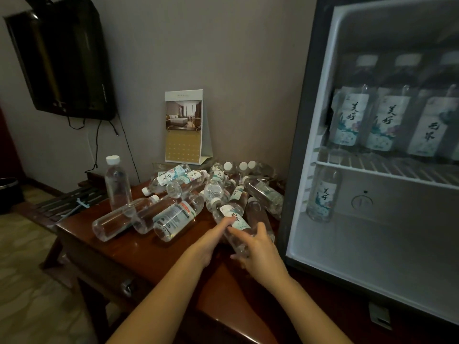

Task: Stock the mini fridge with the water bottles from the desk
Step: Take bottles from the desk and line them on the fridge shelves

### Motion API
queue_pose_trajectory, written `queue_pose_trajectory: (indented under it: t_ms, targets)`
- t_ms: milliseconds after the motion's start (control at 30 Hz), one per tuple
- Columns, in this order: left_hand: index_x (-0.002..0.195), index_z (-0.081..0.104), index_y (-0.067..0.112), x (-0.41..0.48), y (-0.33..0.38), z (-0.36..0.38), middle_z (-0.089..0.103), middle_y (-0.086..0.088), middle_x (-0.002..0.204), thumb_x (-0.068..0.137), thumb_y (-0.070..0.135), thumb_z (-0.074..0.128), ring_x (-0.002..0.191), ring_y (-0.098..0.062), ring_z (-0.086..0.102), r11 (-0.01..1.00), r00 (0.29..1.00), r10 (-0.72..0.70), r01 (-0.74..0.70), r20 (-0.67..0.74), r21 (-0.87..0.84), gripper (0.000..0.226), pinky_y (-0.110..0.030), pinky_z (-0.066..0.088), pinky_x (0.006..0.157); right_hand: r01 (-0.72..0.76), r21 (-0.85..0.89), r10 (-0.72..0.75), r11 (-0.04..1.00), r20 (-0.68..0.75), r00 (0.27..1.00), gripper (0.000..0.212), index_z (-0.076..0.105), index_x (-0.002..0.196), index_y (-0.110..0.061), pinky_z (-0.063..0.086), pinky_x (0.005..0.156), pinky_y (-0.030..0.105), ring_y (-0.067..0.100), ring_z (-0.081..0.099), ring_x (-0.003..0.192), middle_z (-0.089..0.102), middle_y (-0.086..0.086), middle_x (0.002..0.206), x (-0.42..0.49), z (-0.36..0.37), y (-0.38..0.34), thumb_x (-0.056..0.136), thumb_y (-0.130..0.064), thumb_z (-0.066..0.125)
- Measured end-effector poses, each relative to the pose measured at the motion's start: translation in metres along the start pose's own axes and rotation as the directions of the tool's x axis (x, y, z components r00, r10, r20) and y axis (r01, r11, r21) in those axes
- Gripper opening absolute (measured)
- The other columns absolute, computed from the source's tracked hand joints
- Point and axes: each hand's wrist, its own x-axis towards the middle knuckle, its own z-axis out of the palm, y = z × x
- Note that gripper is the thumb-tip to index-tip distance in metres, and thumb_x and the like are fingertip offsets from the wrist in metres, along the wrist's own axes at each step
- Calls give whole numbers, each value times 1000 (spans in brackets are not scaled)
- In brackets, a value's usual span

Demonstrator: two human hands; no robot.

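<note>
Several clear water bottles (173, 194) lie in a heap on the dark wooden desk (139, 247); one bottle (116, 182) stands upright at the left. Both my hands are on one lying bottle (232, 214) at the heap's near right. My left hand (211, 238) touches its label with extended fingers. My right hand (258, 252) grips its lower body, thumb over the top. The open mini fridge (305, 145) stands at the right. Three bottles (387, 122) stand on its upper wire shelf and one bottle (321, 197) stands on the floor below.
A desk calendar (185, 125) stands against the wall behind the heap. A wall-mounted TV (62, 58) with hanging cables is at the upper left. A slatted luggage bench (62, 202) sits left of the desk, near a dark bin (8, 192).
</note>
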Motion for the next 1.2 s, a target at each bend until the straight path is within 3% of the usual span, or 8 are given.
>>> queue_pose_trajectory:
  t_ms: [167,300,433,533,633,833,1000,1200]
  targets:
    - [96,69,15,-11,-2,4,68,-7,104,84,40,58,96,-17,60,998,999,39,-41,29,53,30,-31,47,84,-31,296,-9,955,132,991,50,44,136,-39,37,103,22,17,40,127,24,-2,139,-13,-12,11,89,-36,61]
    - [102,67,9,-22,-7,4,70,-9,98,84,32,62,94,-23,65,991,988,132,-128,78,-48,29,-32,51,76,-26,502,-43,865,124,991,44,41,121,-51,39,107,29,17,33,133,21,-4,144,-28,-8,5,89,-29,61]
    - [108,63,6,-38,-7,4,69,-17,102,67,37,67,91,-29,67,963,951,249,-223,184,-153,52,-33,54,69,-78,809,75,583,42,996,51,29,104,-37,56,86,37,20,59,112,42,5,135,-32,-15,-4,84,-9,66]
    - [119,57,0,-45,-5,10,64,-25,114,65,38,67,105,-39,62,942,916,321,-282,240,-183,67,-45,52,88,-77,882,171,465,-5,985,66,24,123,-34,56,78,24,10,59,107,48,-2,129,-32,-36,-2,81,-13,71]
    - [117,58,-1,-50,1,25,65,-22,113,64,33,70,106,-37,62,936,895,349,-316,279,-158,63,-48,48,94,-65,872,148,485,-9,989,74,24,133,-37,54,73,19,3,61,101,56,-10,122,-43,-62,6,81,-16,71]
    - [110,66,5,-54,11,74,67,-13,114,63,31,75,106,-26,64,911,844,382,-413,378,3,54,-40,50,95,-62,838,150,543,-24,988,64,41,118,-42,54,72,18,2,65,97,58,-13,115,-83,-101,45,75,-9,75]
    - [109,64,18,-55,14,122,71,2,108,84,4,63,104,-12,65,903,799,380,-431,466,2,28,-22,51,84,-68,800,258,597,-111,960,64,44,115,-40,55,76,22,7,64,100,58,-7,119,-105,-114,78,72,-6,77]
    - [125,55,25,-45,27,167,66,8,118,88,16,60,109,-6,61,878,768,442,-476,463,-48,38,-18,50,82,-17,773,353,635,-270,896,61,42,107,-45,53,71,16,0,59,96,51,-21,114,-104,-127,107,73,-10,77]
